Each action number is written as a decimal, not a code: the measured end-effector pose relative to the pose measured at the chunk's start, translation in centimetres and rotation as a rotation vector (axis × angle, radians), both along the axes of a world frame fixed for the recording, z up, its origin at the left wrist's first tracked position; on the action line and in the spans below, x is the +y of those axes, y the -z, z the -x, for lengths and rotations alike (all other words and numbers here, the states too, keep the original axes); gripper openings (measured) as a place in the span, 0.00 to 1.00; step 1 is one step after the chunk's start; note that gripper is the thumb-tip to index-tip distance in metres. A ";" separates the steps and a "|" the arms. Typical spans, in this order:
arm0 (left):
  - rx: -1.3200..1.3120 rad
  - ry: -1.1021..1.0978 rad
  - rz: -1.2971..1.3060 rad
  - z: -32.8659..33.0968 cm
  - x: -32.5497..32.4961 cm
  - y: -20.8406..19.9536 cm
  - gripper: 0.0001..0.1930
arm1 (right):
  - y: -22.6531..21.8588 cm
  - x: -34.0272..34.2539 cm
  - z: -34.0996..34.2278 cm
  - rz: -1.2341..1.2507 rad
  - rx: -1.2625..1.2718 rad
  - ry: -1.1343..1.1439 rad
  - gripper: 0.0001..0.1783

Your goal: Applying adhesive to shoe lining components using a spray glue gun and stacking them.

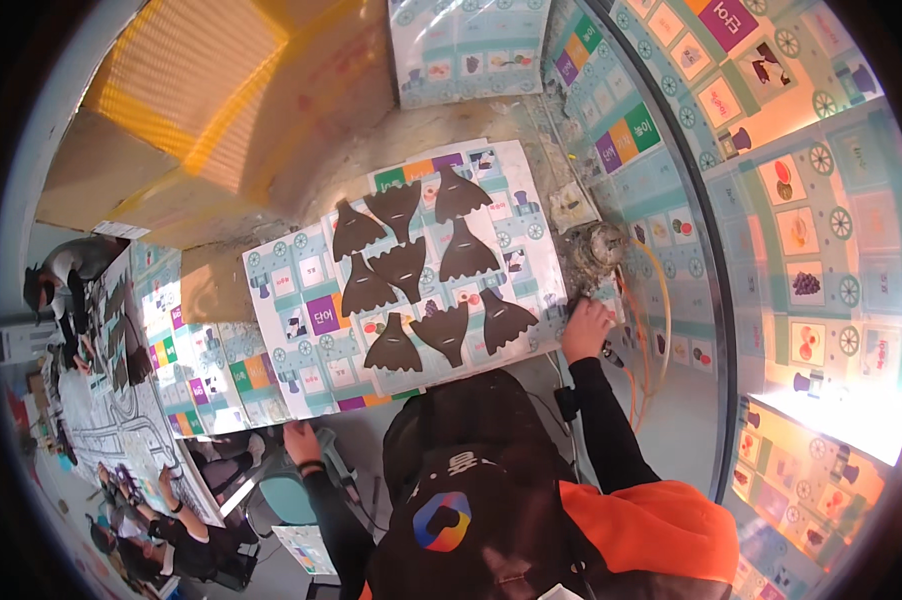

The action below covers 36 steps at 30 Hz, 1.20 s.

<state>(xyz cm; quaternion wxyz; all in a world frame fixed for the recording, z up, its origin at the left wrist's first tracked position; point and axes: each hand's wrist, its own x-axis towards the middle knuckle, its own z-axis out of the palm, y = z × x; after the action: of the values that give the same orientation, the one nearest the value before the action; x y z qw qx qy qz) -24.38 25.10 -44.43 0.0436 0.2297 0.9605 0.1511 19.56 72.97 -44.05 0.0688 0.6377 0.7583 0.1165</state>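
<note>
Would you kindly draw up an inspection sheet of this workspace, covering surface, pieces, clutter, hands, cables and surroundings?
Surface: rectangular table covered with white-and-teal printed sheets.
Job's things: nine flat, dark fan-shaped pieces with scalloped edges, in three rough rows; material unclear.
Clutter: grey rounded object beyond the table's right side.
Hands: left hand at the near edge; right hand by the right edge; grips unclear.
Cables: thin orange looped cable, right of the right hand.
Surroundings: white-and-teal printed panels at right.
</note>
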 end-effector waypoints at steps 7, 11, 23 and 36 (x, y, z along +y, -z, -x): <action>-0.628 -0.605 -0.157 -16.0 -8.1 4.4 0.16 | 5.9 5.1 8.0 0.535 0.900 0.041 0.16; -0.596 -0.586 -0.243 -21.0 -12.0 6.4 0.17 | 9.1 7.4 7.8 0.712 1.025 -0.032 0.12; -0.928 -0.806 -0.234 -27.4 -13.3 3.5 0.22 | 6.8 8.5 5.8 1.350 1.476 0.041 0.27; -1.006 -0.779 -0.244 -24.5 -18.3 7.8 0.22 | 1.9 0.4 8.3 1.362 1.454 -0.054 0.32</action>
<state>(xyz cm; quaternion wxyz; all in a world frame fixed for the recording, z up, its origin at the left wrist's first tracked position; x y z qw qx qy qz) 0.12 6.79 -52.26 0.4040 -0.2312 0.8116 0.3530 11.24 73.34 -45.93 -0.0640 0.3610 0.5353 -0.7610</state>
